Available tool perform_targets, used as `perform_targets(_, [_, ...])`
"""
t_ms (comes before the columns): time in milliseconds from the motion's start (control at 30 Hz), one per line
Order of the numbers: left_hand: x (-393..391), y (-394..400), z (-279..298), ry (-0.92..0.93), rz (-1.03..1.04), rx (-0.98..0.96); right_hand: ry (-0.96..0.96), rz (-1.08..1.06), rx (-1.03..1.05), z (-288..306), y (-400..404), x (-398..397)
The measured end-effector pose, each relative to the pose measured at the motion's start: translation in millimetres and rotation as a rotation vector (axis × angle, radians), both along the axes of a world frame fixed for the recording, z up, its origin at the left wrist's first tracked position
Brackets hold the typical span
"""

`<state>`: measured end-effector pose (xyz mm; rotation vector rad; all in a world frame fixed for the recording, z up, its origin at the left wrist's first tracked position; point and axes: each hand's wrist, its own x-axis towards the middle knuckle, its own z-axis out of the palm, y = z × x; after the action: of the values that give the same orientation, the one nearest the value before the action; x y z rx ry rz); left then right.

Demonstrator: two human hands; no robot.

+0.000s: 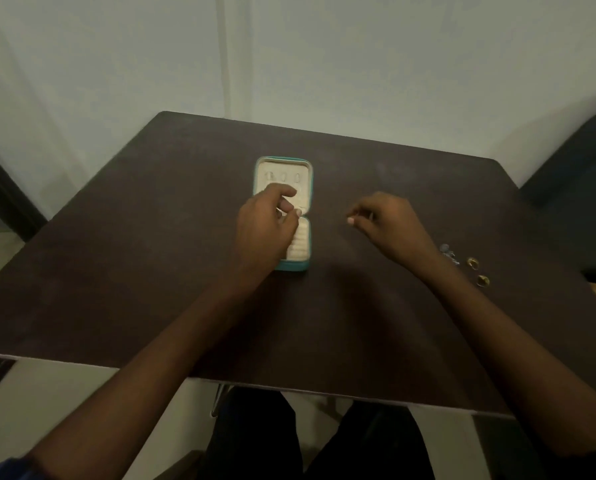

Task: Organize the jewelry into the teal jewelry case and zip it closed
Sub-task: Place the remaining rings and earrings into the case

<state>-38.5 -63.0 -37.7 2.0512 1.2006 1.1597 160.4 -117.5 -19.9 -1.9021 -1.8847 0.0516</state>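
The teal jewelry case [309,174] lies open in the middle of the dark table, its cream lining facing up, lid half at the far side. My left hand [265,223] hovers over the case's middle with fingers curled, pinching something small and pale between thumb and fingertips. My right hand [390,220] is to the right of the case above the table, thumb and forefinger pinched together; whatever it holds is too small to make out. Two gold rings [473,262] [483,280] and a small bluish-silver piece [448,252] lie on the table at the right.
The dark brown table [151,258] has its front edge near my lap. A dark chair or seat [573,174] stands at the right. A pale wall is behind the table.
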Motion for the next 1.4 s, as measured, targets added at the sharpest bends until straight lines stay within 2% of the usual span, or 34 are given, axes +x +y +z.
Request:
perform_targets(167, [51.0,-37.1,21.5,-0.049,-0.185,0.054,0.027,-0.201,-0.042,-4.9,-75.0,63.5])
perform_targets(400, [129.8,-82.3,-7.4,0.208,-0.404,0.011,0.070,-0.453,-0.121,-21.3,-141.7,139.3])
perform_targets(533, [162.5,-104.4,-31.6,0.375,-0.530,-0.082,0.125,-0.448,-0.167,-32.9,-152.0,151.3])
perform_targets(667, [185.5,-116.1,-38.7,0.457,-0.500,-0.040,0.107,-0.396,-0.160,-38.1,-147.3,149.6])
perform_targets(767, [193.8,-118.5,-37.9,0.447,-0.481,0.008,0.059,-0.387,-0.165,-45.1,-141.0,151.9])
perform_targets(967, [201.1,-120.4,-42.0,0.472,-0.511,0.010,0.112,-0.378,-0.095,-47.6,-138.0,155.0])
perform_targets(1133, [198.0,-116.9,-44.1,0.373,-0.489,-0.004,0.340,-0.429,0.019,-46.2,-141.9,156.5])
perform_targets(1300, [186.0,-111.0,-37.4,0.328,-0.507,0.015,0.518,-0.382,-0.024,-46.7,-140.9,155.7])
perform_targets(1400, [177.6,-106.2,-29.4,0.264,-0.498,-0.031,0.657,-0.381,0.022,-44.9,-137.8,148.3])
